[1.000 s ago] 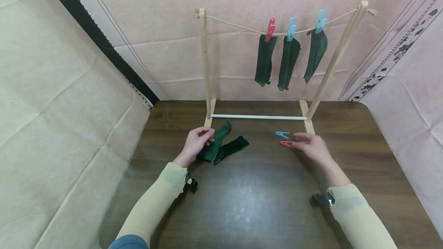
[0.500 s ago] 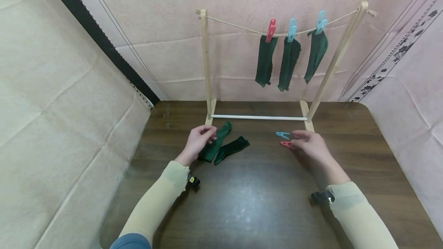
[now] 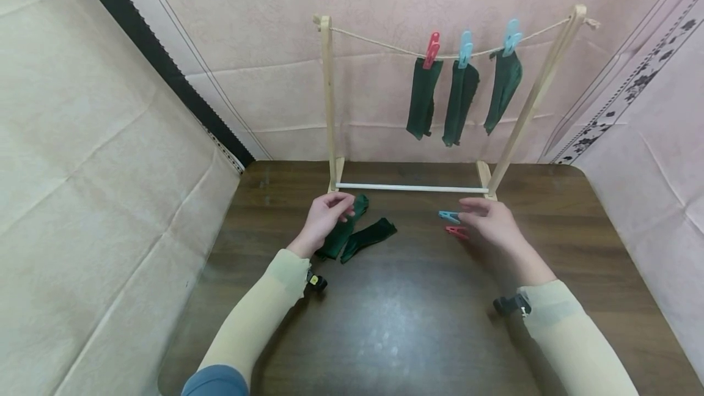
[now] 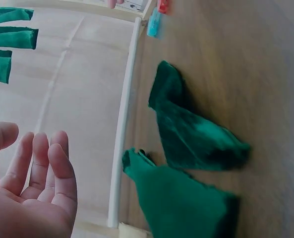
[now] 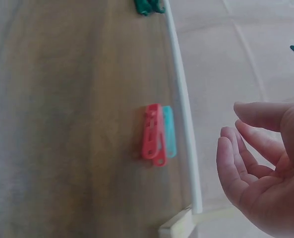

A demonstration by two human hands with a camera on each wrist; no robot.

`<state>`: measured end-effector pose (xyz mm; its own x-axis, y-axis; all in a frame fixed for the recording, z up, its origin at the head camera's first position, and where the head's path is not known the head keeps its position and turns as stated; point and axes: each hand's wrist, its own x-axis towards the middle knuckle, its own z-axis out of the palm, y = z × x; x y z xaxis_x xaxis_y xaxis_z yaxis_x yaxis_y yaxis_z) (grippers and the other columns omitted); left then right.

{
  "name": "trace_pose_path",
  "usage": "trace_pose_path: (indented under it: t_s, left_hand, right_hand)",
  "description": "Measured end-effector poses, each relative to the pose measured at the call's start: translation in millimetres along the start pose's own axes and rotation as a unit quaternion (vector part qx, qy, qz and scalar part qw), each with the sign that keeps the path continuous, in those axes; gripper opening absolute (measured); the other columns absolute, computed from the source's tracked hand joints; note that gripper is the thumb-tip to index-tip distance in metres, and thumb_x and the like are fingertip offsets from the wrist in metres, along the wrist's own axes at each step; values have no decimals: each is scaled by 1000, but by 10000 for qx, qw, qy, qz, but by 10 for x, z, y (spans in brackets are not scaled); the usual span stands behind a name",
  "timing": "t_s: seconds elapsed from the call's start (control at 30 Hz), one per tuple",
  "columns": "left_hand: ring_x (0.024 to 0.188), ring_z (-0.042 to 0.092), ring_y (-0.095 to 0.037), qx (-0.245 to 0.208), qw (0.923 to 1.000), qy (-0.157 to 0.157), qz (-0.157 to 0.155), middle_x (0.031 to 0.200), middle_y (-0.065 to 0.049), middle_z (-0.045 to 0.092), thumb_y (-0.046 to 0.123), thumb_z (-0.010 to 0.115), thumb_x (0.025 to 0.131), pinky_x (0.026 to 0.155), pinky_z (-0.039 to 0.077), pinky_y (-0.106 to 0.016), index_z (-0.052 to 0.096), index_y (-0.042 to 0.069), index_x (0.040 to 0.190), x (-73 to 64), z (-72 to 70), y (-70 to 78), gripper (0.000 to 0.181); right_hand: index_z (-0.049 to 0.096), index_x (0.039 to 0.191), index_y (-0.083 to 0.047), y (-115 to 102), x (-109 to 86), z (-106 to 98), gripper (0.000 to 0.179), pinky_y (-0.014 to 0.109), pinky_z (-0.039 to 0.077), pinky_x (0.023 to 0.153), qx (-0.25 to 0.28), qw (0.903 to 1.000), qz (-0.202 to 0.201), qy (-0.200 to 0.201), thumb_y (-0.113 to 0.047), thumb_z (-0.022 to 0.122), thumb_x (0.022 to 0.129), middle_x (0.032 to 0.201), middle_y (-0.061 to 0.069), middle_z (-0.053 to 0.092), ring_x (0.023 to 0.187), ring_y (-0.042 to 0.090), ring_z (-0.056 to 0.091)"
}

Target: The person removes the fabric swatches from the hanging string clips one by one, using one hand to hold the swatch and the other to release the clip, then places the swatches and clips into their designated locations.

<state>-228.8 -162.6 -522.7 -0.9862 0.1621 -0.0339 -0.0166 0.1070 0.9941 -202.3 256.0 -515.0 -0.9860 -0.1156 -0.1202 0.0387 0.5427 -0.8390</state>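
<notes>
My left hand (image 3: pixel 324 219) hovers above two dark green socks on the table, its fingers loosely bent with nothing between them. The left sock (image 4: pixel 186 203) is partly covered by that hand in the head view; the right sock (image 3: pixel 368 239) lies just beside it. My right hand (image 3: pixel 495 226) is raised close to a blue clothespin (image 3: pixel 448 217) and a red clothespin (image 3: pixel 456 232). In the right wrist view its relaxed fingers (image 5: pixel 231 158) hold nothing, and both clothespins lie side by side on the wood.
A wooden frame (image 3: pixel 328 96) with a sagging rope (image 3: pixel 379 44) stands at the table's back. Three green socks hang on it, under a red peg (image 3: pixel 431 49) and two blue pegs. A white rod (image 3: pixel 412 187) joins the frame's feet. Cloth walls (image 3: pixel 264 102) surround the table.
My left hand has shifted slightly up and right over the socks. The right hand has moved a little away from the red clothespin, toward the frame. Socks and clothespins stay in place.
</notes>
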Motion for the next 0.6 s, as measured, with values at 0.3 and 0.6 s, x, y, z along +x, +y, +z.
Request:
trace_pose_path:
  t_s: [0.3, 0.6]
  left_hand:
    - [90, 72, -25, -20, 9999, -55, 125, 115, -28, 72, 36, 72, 105, 77, 60, -32, 77, 9, 119, 64, 105, 90, 31]
    - [94, 71, -34, -32, 9998, -70, 193, 105, -14, 76, 37, 73, 104, 78, 60, -33, 78, 11, 119, 132, 186, 201, 31]
  right_hand:
    - [64, 144, -10, -137, 37, -63, 48, 62, 50, 108, 108, 9999, 79, -109, -39, 71, 105, 141, 18, 67, 128, 39, 65]
    - [65, 142, -7, -296, 51, -136, 41, 57, 55, 103, -51, 9998, -181, -12, -28, 70, 107, 135, 18, 71, 124, 37, 68]
